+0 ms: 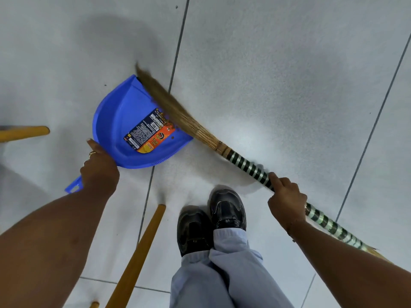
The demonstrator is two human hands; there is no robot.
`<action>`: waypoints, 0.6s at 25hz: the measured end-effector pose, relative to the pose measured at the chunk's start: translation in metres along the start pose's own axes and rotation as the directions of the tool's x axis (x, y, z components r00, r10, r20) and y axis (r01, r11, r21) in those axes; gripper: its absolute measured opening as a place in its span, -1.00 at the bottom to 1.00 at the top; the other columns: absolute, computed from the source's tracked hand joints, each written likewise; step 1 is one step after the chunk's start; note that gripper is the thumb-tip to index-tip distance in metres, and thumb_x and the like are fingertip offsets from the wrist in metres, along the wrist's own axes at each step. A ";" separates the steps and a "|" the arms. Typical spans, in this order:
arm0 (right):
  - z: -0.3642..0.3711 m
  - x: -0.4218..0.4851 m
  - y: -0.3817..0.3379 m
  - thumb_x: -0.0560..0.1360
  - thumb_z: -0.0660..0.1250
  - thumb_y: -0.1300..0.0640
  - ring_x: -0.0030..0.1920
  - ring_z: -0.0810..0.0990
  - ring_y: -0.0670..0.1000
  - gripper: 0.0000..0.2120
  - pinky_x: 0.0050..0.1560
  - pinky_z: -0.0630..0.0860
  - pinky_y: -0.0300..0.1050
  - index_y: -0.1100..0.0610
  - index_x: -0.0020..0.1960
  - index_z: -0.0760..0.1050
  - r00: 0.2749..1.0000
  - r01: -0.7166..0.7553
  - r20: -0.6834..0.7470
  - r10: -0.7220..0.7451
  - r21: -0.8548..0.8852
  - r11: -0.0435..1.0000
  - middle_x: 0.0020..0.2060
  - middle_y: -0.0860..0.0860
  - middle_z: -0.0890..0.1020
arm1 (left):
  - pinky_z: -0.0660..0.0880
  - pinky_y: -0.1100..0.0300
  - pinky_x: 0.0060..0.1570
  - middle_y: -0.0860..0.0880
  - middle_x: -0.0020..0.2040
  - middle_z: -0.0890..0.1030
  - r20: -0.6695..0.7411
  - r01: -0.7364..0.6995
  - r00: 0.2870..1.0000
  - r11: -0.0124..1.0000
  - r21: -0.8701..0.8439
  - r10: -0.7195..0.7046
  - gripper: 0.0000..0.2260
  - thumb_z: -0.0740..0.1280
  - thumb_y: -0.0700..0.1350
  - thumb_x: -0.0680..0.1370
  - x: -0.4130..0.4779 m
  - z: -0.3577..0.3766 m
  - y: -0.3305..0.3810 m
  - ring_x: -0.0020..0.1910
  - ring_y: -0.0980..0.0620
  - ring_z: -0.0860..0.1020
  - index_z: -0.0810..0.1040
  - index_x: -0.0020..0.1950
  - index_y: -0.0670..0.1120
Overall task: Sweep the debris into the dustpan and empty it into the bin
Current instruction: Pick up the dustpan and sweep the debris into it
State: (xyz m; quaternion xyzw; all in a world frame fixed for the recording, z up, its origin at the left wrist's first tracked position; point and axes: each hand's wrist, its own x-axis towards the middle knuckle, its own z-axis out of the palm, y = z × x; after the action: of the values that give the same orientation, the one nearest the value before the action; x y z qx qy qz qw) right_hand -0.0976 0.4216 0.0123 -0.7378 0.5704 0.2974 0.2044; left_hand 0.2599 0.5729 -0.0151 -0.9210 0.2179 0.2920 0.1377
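A bright blue plastic dustpan (115,121) carries a black, orange and yellow label (148,132). The straw-brown grass broom (178,112) has a black-and-silver striped handle. Pale grey floor tiles (278,74) show dark grout lines. Near shoes (211,221) are black.

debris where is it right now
In the head view, the debris lies left of centre inside the blue dustpan, by its open lip and against the broom bristles.
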 end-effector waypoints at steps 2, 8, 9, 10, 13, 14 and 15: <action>-0.004 0.001 0.005 0.39 0.17 0.46 0.10 0.47 0.28 -0.39 0.06 0.40 0.13 0.13 0.41 0.33 0.997 -0.005 -0.073 0.010 0.062 0.998 0.19 0.21 0.54 | 0.44 -0.26 0.10 -0.46 0.13 0.48 0.006 0.005 1.000 1.000 -0.002 -0.005 -0.35 0.20 -0.35 0.53 0.002 0.000 -0.003 0.07 -0.45 0.51 -0.12 0.49 -0.39; -0.008 0.011 -0.004 0.39 0.17 0.43 0.12 0.47 0.28 -0.37 0.02 0.43 0.13 0.11 0.43 0.27 0.993 -0.115 -0.005 0.116 0.030 0.993 0.20 0.22 0.51 | 0.46 -0.27 0.07 -0.45 0.12 0.48 0.025 -0.004 1.000 1.000 -0.008 0.004 -0.33 0.21 -0.36 0.53 0.003 0.004 -0.002 0.05 -0.44 0.52 -0.14 0.49 -0.38; -0.002 0.004 -0.007 0.37 0.20 0.43 0.06 0.51 0.29 -0.38 -0.04 0.46 0.13 0.13 0.41 0.32 0.999 -0.036 -0.010 0.036 -0.015 0.999 0.15 0.23 0.55 | 0.46 -0.27 0.07 -0.45 0.12 0.48 0.026 -0.003 1.000 1.000 -0.003 0.004 -0.33 0.21 -0.36 0.53 0.003 0.005 -0.003 0.05 -0.44 0.52 -0.14 0.49 -0.38; 0.004 -0.004 -0.011 0.32 0.24 0.46 -0.02 0.55 0.30 -0.38 -0.11 0.48 0.13 0.17 0.37 0.39 0.999 0.049 -0.014 -0.049 -0.035 0.998 0.08 0.25 0.60 | 0.46 -0.27 0.07 -0.45 0.12 0.48 0.028 -0.001 1.000 1.000 -0.003 0.001 -0.33 0.21 -0.35 0.53 0.004 0.005 -0.003 0.04 -0.44 0.53 -0.14 0.50 -0.37; 0.017 -0.015 -0.017 0.21 0.30 0.54 -0.19 0.58 0.32 -0.37 -0.26 0.50 0.12 0.25 0.27 0.48 0.994 0.096 -0.057 -0.095 0.015 0.995 -0.09 0.28 0.65 | 0.49 -0.28 0.07 -0.44 0.10 0.49 0.028 -0.004 1.000 1.000 -0.017 0.005 -0.33 0.20 -0.35 0.53 0.005 0.006 -0.005 0.03 -0.43 0.54 -0.15 0.50 -0.36; 0.017 -0.014 -0.020 0.25 0.27 0.53 -0.15 0.57 0.32 -0.38 -0.22 0.50 0.13 0.24 0.30 0.45 0.997 0.051 -0.069 -0.047 0.052 0.997 -0.05 0.28 0.63 | 0.49 -0.28 0.07 -0.44 0.11 0.49 0.026 -0.009 1.000 1.000 -0.024 0.009 -0.33 0.20 -0.35 0.53 0.005 0.006 -0.006 0.02 -0.43 0.53 -0.15 0.50 -0.36; 0.017 -0.013 -0.023 0.31 0.24 0.51 -0.07 0.54 0.32 -0.38 -0.15 0.49 0.13 0.21 0.34 0.40 0.997 -0.031 -0.065 0.037 0.098 0.995 0.03 0.27 0.60 | 0.49 -0.28 0.06 -0.44 0.11 0.49 0.024 -0.015 1.000 0.999 -0.030 0.016 -0.33 0.20 -0.36 0.52 0.005 0.007 -0.006 0.03 -0.44 0.53 -0.15 0.50 -0.37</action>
State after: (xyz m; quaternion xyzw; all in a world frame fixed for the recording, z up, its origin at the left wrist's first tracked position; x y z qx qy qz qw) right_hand -0.0812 0.4481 0.0072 -0.7268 0.6031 0.2481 0.2156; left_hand 0.2630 0.5789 -0.0226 -0.9177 0.2189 0.3074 0.1244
